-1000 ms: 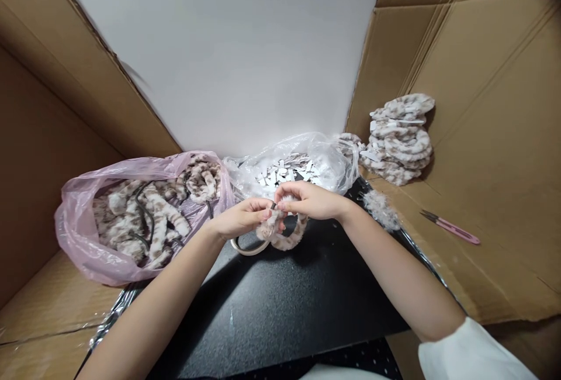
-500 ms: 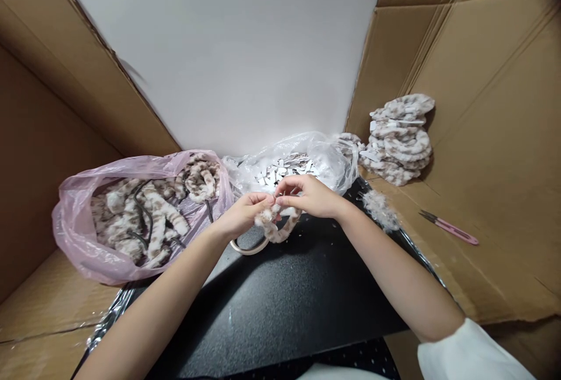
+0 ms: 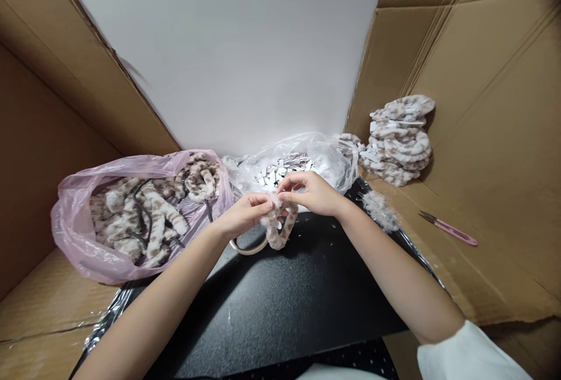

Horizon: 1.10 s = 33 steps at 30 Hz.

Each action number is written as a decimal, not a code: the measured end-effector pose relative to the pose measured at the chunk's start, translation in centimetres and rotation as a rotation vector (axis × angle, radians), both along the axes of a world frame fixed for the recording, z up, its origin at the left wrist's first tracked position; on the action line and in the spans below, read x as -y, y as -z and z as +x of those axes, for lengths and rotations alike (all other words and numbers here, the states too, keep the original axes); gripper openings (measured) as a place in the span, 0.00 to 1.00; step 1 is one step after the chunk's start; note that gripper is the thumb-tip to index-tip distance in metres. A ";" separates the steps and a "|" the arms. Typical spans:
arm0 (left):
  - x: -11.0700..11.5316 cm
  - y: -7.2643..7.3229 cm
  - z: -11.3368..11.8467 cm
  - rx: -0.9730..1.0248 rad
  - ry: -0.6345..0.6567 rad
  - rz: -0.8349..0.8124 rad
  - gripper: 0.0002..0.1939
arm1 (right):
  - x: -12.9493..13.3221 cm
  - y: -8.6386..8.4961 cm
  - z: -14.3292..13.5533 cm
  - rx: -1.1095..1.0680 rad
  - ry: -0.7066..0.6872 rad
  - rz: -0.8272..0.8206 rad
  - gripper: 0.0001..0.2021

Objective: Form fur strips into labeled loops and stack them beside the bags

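A fluffy white-and-brown ring (image 3: 276, 238), like a furry hair band, hangs from my two hands above the black tabletop (image 3: 280, 310). My left hand (image 3: 248, 213) pinches its upper left part between thumb and fingers. Close against it, my right hand (image 3: 309, 194) has thumb and forefinger pinched at the top of the ring; whether a small thing sits between those fingertips is too fine to make out. A small white tag shows inside the loop. Below my left hand lies a pale round hoop (image 3: 248, 249), partly covered.
A pink plastic bag (image 3: 70, 234) at left holds furry pieces and dark cords. Behind my hands, a clear bag (image 3: 337, 169) contains many white tags. Furry rings (image 3: 401, 140) are stacked at right, near a fluff clump (image 3: 380, 209) and pink thread snips (image 3: 451, 230). Cardboard walls (image 3: 495, 105) flank the table.
The furry ring has turned and now hangs lower and narrower, its white tag showing inside. My hands have shifted only slightly and stay close together.
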<state>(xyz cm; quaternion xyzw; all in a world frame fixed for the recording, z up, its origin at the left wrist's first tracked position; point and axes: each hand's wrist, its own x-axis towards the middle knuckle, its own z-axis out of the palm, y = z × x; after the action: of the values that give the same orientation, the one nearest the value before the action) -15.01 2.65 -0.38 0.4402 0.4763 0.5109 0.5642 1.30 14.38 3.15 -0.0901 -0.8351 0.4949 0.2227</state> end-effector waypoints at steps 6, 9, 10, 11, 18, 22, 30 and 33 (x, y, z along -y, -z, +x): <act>0.2 -0.1 0.8 -0.067 -0.088 0.029 0.15 | -0.6 -2.9 2.1 0.058 0.062 0.179 0.05; 0.3 -0.3 1.3 -0.091 -0.065 0.050 0.13 | -2.1 -5.6 6.7 0.072 0.332 0.247 0.10; 0.4 -0.3 1.6 -0.090 -0.060 0.048 0.12 | -2.8 -6.1 8.8 0.060 0.485 0.273 0.11; 0.5 -0.3 2.0 -0.088 -0.060 0.040 0.11 | -3.6 -6.1 11.1 0.067 0.624 0.299 0.10; 0.8 1.5 6.4 -0.019 -0.078 -0.141 0.16 | -6.0 4.2 27.3 0.758 0.992 0.566 0.15; 0.8 3.4 8.5 0.019 -0.051 -0.189 0.19 | -5.2 9.4 31.3 0.880 1.043 0.698 0.21; 1.3 6.0 9.4 0.039 -0.083 -0.159 0.21 | -7.1 10.4 30.0 0.587 1.112 0.521 0.14; 1.3 6.3 9.4 0.045 -0.090 -0.140 0.20 | -7.3 9.8 28.7 0.474 1.081 0.379 0.15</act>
<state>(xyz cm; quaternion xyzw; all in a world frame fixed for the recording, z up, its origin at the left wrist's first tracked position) -5.64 1.39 -6.72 0.3664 0.5171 0.5110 0.5807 30.03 21.71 -6.66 -0.5665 -0.7715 0.1216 0.2627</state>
